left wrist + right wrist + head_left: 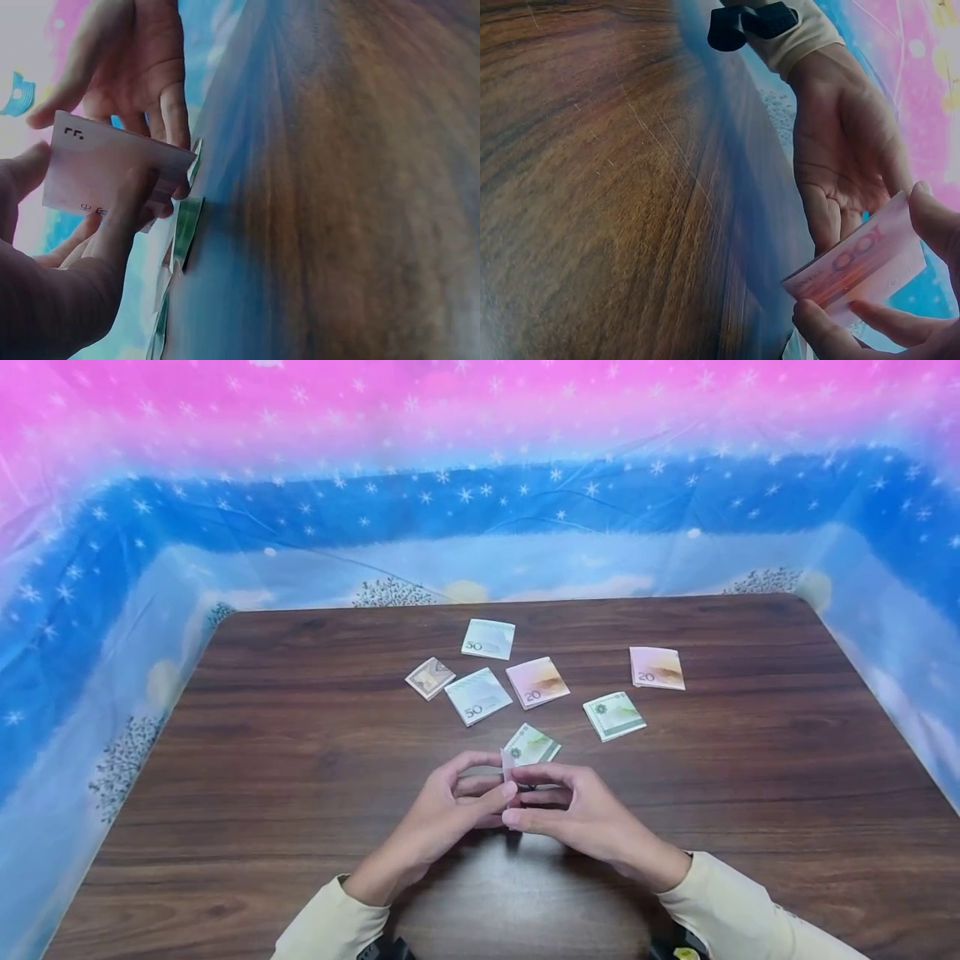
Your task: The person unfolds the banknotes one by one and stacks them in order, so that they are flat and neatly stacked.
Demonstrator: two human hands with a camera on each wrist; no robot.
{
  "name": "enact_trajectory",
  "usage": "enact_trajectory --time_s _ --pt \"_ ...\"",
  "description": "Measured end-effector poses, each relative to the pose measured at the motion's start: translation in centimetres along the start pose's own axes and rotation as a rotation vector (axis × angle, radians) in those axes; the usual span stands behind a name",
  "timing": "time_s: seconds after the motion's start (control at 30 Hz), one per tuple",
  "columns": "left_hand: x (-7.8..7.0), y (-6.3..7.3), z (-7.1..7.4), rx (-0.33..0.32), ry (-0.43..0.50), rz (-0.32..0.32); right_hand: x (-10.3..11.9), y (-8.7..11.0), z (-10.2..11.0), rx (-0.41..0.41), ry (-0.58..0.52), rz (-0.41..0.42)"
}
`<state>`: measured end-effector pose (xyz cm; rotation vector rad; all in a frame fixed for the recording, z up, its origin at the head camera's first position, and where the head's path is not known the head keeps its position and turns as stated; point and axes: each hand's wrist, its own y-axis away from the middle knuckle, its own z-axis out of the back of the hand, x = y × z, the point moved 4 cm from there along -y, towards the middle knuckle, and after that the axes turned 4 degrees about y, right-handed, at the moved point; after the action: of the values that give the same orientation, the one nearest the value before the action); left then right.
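Note:
Over the near middle of the table, both hands pinch one folded pink 100 banknote (507,766). My left hand (450,797) has its thumb on the near face, fingers behind. My right hand (585,806) grips the other side with thumb and fingertips. Edge-on in the head view, the note shows its printed "100" face (870,259) in the right wrist view. A paler face (97,161) is toward the left wrist camera. Just beyond the fingers lies a folded green banknote (534,745), partly hidden by the right hand.
Farther back on the dark wooden table (300,760) lie several folded banknotes: a brown one (430,679), two marked 50 (487,639) (477,697), two marked 20 (537,683) (657,668), and another green one (615,717). A patterned cloth (480,502) hangs around the table.

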<state>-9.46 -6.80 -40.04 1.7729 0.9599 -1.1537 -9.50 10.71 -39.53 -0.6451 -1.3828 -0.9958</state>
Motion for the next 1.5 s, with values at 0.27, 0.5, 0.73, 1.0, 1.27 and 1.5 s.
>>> enact_trajectory --time_s 0.27,0.5,0.73,1.0,1.27,1.5 --pt "0.3 0.6 0.2 0.005 -0.028 -0.015 0.4 0.5 -0.4 0.015 0.034 0.013" --pt "0.2 1.3 0.5 0.02 -0.076 -0.011 0.5 0.7 -0.6 0.058 -0.023 0.014" --pt "-0.1 1.8 0.4 0.016 -0.097 -0.009 0.7 1.4 -0.2 0.059 -0.076 -0.008" --pt "-0.5 2.3 0.9 -0.027 -0.066 -0.013 0.6 2.2 1.1 -0.047 -0.056 -0.051" --pt "-0.3 2.4 2.1 -0.117 -0.165 -0.004 -0.2 2.3 2.5 -0.109 -0.063 -0.073" --pt "-0.2 2.1 2.7 -0.107 -0.227 -0.008 -0.8 2.3 3.2 -0.134 0.001 -0.098"
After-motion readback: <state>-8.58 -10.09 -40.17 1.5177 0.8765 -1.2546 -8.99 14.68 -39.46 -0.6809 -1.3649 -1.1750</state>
